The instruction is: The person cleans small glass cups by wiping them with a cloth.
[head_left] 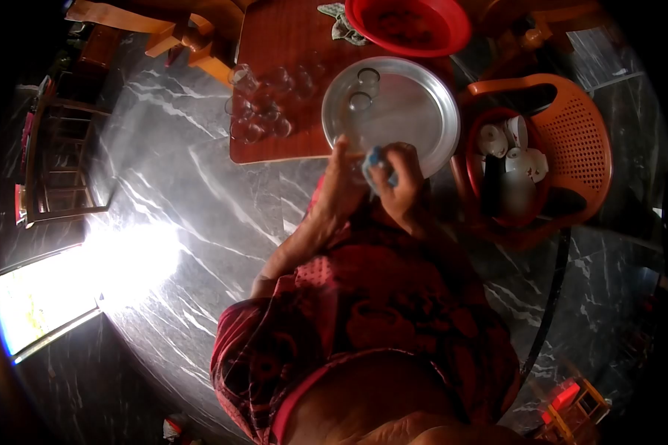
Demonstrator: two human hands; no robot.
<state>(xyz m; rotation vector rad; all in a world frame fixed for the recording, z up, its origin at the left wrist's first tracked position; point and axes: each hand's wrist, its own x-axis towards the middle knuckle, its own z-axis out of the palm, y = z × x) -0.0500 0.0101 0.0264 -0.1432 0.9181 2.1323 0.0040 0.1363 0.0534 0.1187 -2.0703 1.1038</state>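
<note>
My right hand (402, 185) is closed around a light-blue cloth or sponge (373, 157). Close beside it, at the near edge of the round metal tray (453, 111), my left hand (338, 182) is closed on what looks like a clear drinking glass (358, 175), faint and mostly covered by the fingers. The cloth meets the glass between the two hands. Two small clear glasses (361, 101) are in the upper left part of the tray. Several more clear glasses (267, 111) stand grouped on the wooden table to the tray's left.
The tray rests on a reddish-brown table (282, 33). Behind it are a red basin (453, 37) and a patterned cloth (343, 28). At right, an orange plastic chair (597, 126) carries a red tub with white cups (519, 159). Wooden chairs (193, 37) stand beyond the table.
</note>
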